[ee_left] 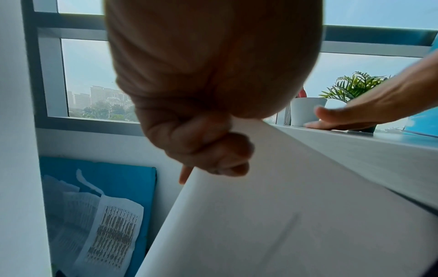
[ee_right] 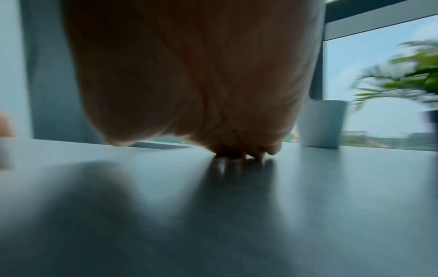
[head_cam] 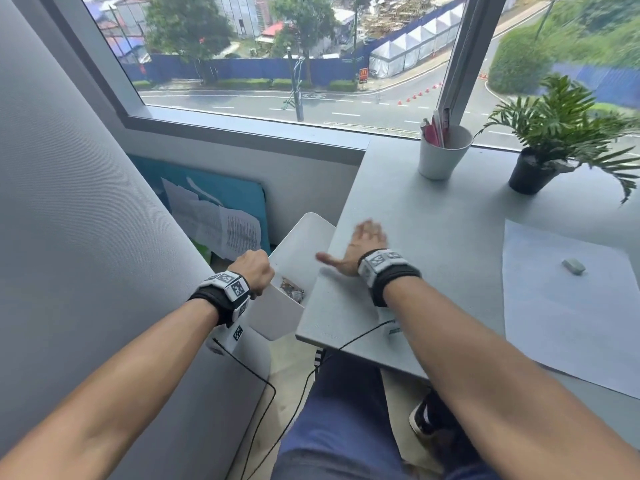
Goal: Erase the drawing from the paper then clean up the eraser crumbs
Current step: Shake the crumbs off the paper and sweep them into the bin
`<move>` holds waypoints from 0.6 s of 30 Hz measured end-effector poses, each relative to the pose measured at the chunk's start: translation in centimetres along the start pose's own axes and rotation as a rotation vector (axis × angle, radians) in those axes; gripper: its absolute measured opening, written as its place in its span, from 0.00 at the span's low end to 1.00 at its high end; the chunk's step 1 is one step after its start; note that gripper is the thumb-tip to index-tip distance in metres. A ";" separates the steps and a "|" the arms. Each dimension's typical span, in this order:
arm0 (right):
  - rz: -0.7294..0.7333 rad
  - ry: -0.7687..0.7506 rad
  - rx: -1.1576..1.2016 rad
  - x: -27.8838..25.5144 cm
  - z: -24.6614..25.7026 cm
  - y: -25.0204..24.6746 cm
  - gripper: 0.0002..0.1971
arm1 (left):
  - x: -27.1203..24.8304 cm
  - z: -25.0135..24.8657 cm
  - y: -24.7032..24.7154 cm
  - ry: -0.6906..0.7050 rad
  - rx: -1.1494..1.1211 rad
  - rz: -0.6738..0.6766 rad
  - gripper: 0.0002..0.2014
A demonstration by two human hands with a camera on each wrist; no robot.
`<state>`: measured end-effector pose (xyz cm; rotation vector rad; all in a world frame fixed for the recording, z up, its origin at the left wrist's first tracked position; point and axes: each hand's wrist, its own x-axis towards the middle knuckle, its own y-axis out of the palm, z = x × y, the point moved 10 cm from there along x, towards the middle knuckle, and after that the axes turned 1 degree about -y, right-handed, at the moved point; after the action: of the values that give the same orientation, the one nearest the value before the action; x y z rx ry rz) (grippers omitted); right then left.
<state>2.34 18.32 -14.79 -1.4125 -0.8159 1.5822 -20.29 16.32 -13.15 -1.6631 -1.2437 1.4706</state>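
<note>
A white sheet of paper [head_cam: 568, 306] lies on the grey table [head_cam: 450, 216] at the right, with a small pale eraser [head_cam: 574, 266] on it. No drawing or crumbs can be made out. My left hand [head_cam: 254, 270] grips the rim of a white bin [head_cam: 277, 313], held tilted against the table's left edge; in the left wrist view its fingers [ee_left: 213, 159] curl over the bin's wall [ee_left: 260, 215]. My right hand [head_cam: 363, 244] lies flat and blurred on the table near that edge, its fingertips [ee_right: 237, 153] touching the surface.
A white cup [head_cam: 441, 150] with pens and a potted plant [head_cam: 540, 161] stand at the back by the window. A blue board with printed sheets [head_cam: 221, 216] leans below the sill. A grey partition is close on my left. Some scraps [head_cam: 292, 289] lie in the bin.
</note>
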 end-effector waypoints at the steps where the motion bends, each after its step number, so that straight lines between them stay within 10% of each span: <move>1: 0.029 -0.100 -0.039 -0.3 3.5 0.7 0.66 | 0.2 -0.3 -0.1 0.013 0.015 0.010 0.14; 6: 0.081 -0.454 -0.044 -1.9 12.8 2.6 0.47 | 0.9 0.0 -0.8 0.034 0.035 0.017 0.18; 10: -0.142 -0.195 0.016 0.0 5.0 -2.3 0.56 | 1.3 1.5 -1.0 -0.038 -0.028 -0.009 0.13; 14: -0.011 0.173 0.021 0.3 -2.8 -1.6 0.65 | 1.9 1.8 -0.6 -0.028 -0.046 -0.017 0.14; 18: 0.051 -0.342 -0.102 -1.9 8.4 2.5 0.61 | 2.7 0.9 -0.2 -0.007 -0.062 -0.013 0.13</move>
<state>-6.32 16.13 -14.87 -1.2566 -1.0799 1.8749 -21.31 18.66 -14.32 -1.6878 -1.3142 1.4451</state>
